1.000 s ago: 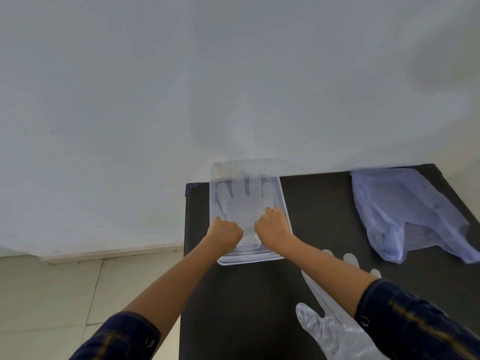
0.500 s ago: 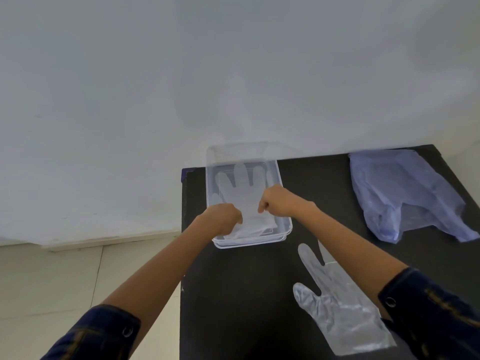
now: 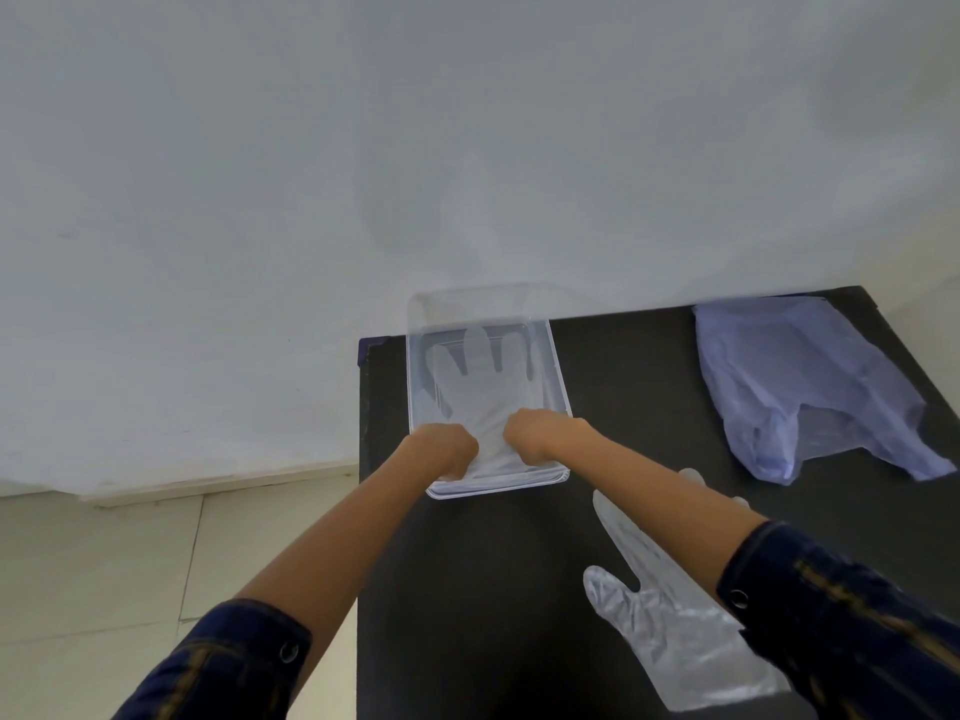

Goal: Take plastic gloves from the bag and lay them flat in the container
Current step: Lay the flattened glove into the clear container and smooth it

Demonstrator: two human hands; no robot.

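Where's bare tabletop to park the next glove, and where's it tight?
Free: the dark table strip between the clear container and the purple bag, and the near patch between the table's left edge and the loose glove. Crowded: the container's near end, where left hand and right hand press the glove in the container.

A matte black rectangular bench (image 3: 623, 397) fills the lower right of the frame, its far edge against a pale wall. At its far left corner sits a clear rectangular plastic container (image 3: 558, 387), overhanging the far edge slightly. A crumpled pale lilac plastic bag (image 3: 800, 387) lies at the upper right. A translucent plastic glove (image 3: 670, 615) lies flat at the lower right, fingers pointing away.
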